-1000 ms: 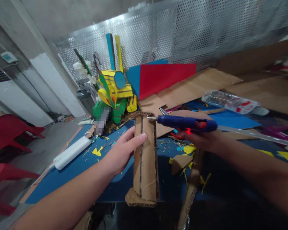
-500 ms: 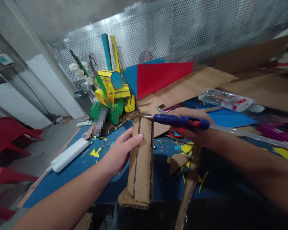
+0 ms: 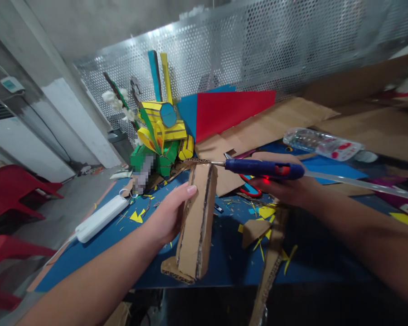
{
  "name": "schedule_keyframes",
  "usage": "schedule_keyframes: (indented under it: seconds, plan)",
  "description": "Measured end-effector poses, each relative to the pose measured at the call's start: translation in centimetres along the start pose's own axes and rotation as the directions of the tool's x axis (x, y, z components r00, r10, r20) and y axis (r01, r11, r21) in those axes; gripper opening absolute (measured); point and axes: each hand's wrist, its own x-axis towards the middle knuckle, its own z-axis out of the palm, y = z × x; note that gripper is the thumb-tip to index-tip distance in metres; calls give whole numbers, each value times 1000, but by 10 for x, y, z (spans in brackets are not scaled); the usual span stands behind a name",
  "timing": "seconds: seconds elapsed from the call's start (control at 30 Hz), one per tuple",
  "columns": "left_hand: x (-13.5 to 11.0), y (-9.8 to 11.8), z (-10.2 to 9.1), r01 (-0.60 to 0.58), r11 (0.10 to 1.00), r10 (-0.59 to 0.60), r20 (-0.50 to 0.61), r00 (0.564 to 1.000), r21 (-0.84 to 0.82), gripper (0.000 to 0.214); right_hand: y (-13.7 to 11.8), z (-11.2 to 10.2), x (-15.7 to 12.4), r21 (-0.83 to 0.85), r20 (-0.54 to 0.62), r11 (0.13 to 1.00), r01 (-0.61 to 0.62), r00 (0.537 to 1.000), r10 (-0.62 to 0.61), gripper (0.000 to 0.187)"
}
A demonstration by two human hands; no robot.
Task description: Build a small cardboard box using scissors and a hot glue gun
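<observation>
My left hand [image 3: 174,209] is closed round the left side of a long cardboard box piece [image 3: 194,217], its thumb on the upper face. Dark seams run along the piece, and a flat cardboard flange [image 3: 177,270] juts from its near end. In my right hand [image 3: 282,185] is a blue hot glue gun [image 3: 258,168] with a red light and a long clear glue stick [image 3: 353,182] out of its back. The nozzle points left and is at the far end of the box piece, by its right edge; whether it touches I cannot tell.
Scissors with red and blue handles [image 3: 250,188] lie behind the box piece. A plastic bottle [image 3: 326,144], cardboard sheets and a red sheet [image 3: 233,111] fill the back. Yellow and green cardboard models [image 3: 159,136] stand at back left, near a white power strip [image 3: 102,218]. Scraps litter the blue table [image 3: 224,267].
The box piece has been turned about its length in my left hand, so a seam and another side now face up. The glue gun has shifted slightly right, staying at the far end.
</observation>
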Motion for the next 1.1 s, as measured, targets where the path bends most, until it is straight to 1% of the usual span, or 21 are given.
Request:
schedule_keyframes:
  seconds: [0.07,0.2,0.33,0.43,0.5,0.57,0.67,0.77,0.87,1.0,1.1]
  plan:
    - [-1,2,-1,-7,1000,7,21,1000,-6,61,1,0,0,2,-14,1000,-1,1000,1,25]
    - [-3,5,-1,3,1000,-2,84,996,-11,59,2,1,-1,76,-61,996,-48,997,52,29]
    - [-2,4,-2,-11,999,17,110,994,-54,61,0,1,-5,126,-37,989,-82,996,87,30]
    - [-3,1,-5,-3,1000,6,102,995,-30,65,-2,2,-7,133,-29,991,-29,999,33,29]
    - [-4,-1,-7,-20,1000,19,106,994,9,71,-3,2,-7,129,-20,992,18,1000,-16,28]
    - [-4,-3,-10,-63,997,58,124,991,38,77,-3,3,-7,130,-5,989,63,998,-63,28]
    - [-4,-7,-15,-170,982,155,167,974,77,84,-2,4,-7,139,14,983,123,992,-126,27]
    - [-5,-9,-18,-221,965,191,204,960,139,97,-2,3,-8,135,-13,981,141,990,-141,27]
    - [-7,-5,-17,-240,948,203,184,962,209,102,-3,2,-9,108,-37,988,114,993,-110,28]
    - [-10,-2,-12,-243,930,220,112,969,275,91,-8,1,-8,128,-8,988,82,997,-81,26]
    - [-9,-2,-7,-273,902,279,31,960,334,91,-14,3,-6,149,6,980,132,991,-134,23]
